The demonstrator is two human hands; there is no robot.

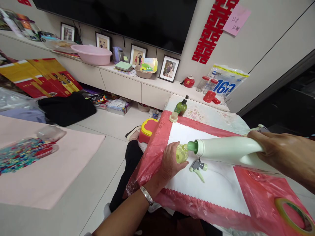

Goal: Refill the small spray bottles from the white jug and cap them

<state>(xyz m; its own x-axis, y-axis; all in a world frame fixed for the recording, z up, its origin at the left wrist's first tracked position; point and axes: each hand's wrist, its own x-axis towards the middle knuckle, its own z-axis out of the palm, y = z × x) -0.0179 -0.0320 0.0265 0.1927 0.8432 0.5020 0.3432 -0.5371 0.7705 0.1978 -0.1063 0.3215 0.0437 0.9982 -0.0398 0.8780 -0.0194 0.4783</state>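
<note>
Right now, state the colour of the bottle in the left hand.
The bottle looks translucent yellow; head view.

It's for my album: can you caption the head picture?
Pale green bottle tipped toward small yellow bottle, loose spray trigger nearby.

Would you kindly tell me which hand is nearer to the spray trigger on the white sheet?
The left hand: it holds the small yellow bottle just beside the spray trigger. The right hand is farther off to the right, holding the large pale green bottle.
</note>
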